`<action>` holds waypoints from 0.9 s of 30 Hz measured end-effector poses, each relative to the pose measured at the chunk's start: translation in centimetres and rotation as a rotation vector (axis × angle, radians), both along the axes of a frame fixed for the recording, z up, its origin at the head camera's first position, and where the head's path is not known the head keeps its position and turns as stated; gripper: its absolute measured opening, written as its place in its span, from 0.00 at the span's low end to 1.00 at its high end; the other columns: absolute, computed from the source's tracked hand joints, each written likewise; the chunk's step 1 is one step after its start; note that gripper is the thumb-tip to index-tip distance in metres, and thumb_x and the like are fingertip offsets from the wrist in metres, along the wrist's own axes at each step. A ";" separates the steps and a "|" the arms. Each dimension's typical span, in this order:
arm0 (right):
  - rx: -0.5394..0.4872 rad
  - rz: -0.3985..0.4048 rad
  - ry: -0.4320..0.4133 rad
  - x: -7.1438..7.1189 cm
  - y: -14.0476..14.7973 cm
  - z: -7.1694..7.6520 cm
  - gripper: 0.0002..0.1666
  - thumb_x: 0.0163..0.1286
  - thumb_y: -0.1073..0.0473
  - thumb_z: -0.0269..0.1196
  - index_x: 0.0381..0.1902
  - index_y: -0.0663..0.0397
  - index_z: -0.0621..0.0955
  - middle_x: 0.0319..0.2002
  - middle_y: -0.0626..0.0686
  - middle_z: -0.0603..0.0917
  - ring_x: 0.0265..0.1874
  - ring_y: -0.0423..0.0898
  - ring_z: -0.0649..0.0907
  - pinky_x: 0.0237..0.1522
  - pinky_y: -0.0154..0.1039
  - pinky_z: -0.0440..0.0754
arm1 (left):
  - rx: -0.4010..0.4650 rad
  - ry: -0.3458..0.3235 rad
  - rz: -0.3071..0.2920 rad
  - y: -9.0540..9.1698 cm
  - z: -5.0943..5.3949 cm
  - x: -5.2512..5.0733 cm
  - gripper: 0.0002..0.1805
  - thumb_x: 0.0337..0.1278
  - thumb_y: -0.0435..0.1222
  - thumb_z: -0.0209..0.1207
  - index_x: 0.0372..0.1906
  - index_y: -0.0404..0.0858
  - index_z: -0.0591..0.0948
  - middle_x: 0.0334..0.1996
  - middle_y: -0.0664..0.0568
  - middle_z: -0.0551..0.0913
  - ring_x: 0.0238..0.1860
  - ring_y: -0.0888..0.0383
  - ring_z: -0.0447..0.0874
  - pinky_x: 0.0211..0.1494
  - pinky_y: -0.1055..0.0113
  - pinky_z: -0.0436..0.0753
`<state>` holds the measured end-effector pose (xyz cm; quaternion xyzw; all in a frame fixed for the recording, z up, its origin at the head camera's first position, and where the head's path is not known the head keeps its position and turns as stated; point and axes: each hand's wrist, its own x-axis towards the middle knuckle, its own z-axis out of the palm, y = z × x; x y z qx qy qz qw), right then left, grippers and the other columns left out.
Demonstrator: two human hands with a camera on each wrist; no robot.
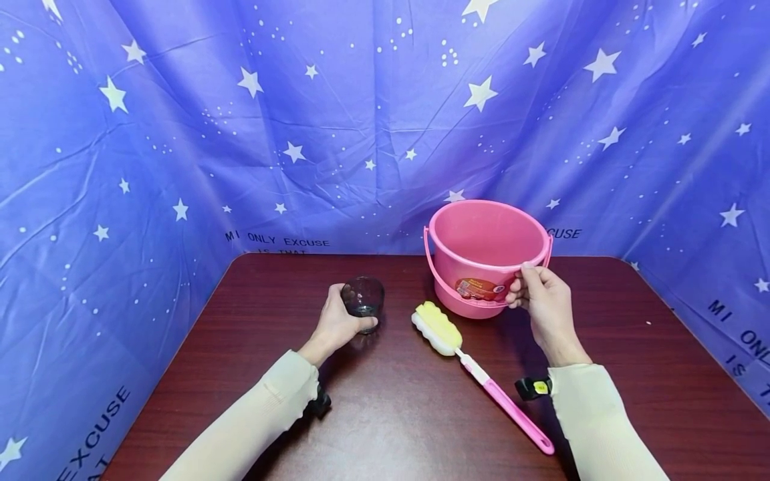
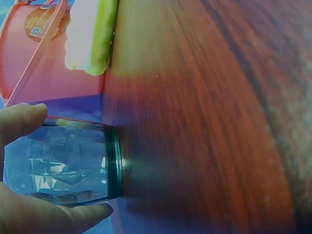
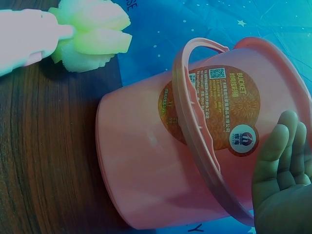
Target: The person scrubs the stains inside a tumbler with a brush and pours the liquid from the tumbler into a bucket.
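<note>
My left hand [image 1: 343, 321] grips a dark, see-through drinking glass [image 1: 363, 297], thumb on one side and fingers on the other. In the left wrist view the faceted glass [image 2: 68, 163] has its thick base at the tabletop. Over on the right, a pink bucket [image 1: 475, 294] stands upright, its handle hanging down across the front. My right hand [image 1: 549, 304] pinches the bucket's near right rim. From the right wrist, several fingers [image 3: 275, 151] show beside the bucket's outer wall, by its round label; the thumb is hidden there.
A bottle brush [image 1: 508, 407] with a yellow and white sponge head and pink handle lies between the arms, its head near the bucket. Everything stands on a dark red wooden table [image 1: 373, 427]. A blue curtain [image 1: 361, 120] with stars hangs behind and at both sides.
</note>
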<state>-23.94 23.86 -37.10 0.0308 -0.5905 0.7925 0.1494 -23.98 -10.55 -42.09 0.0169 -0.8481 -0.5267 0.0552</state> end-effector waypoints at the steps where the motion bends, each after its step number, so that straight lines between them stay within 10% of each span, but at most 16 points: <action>1: 0.001 0.000 0.000 0.0 0.0 0.0 0.16 0.71 0.53 0.58 0.31 0.62 0.76 0.19 0.50 0.79 0.14 0.41 0.80 0.19 0.31 0.79 | 0.001 0.002 0.001 0.0 0.0 0.0 0.46 0.29 0.37 0.77 0.59 0.37 0.63 0.55 0.42 0.73 0.56 0.46 0.73 0.60 0.51 0.71; 17: -0.008 0.039 -0.049 0.6 -0.1 0.1 0.17 0.71 0.52 0.58 0.32 0.63 0.75 0.19 0.50 0.79 0.14 0.42 0.80 0.19 0.33 0.79 | -0.048 0.021 -0.041 -0.4 0.2 0.5 0.60 0.32 0.39 0.77 0.71 0.34 0.51 0.59 0.41 0.71 0.62 0.46 0.68 0.64 0.49 0.66; 27: 0.158 0.016 -0.077 2.0 -0.9 0.3 0.20 0.72 0.53 0.58 0.35 0.69 0.74 0.19 0.49 0.78 0.14 0.41 0.80 0.18 0.33 0.80 | -0.138 0.109 -0.041 -1.6 1.5 1.3 0.59 0.37 0.52 0.73 0.71 0.33 0.53 0.62 0.38 0.67 0.63 0.44 0.67 0.63 0.49 0.67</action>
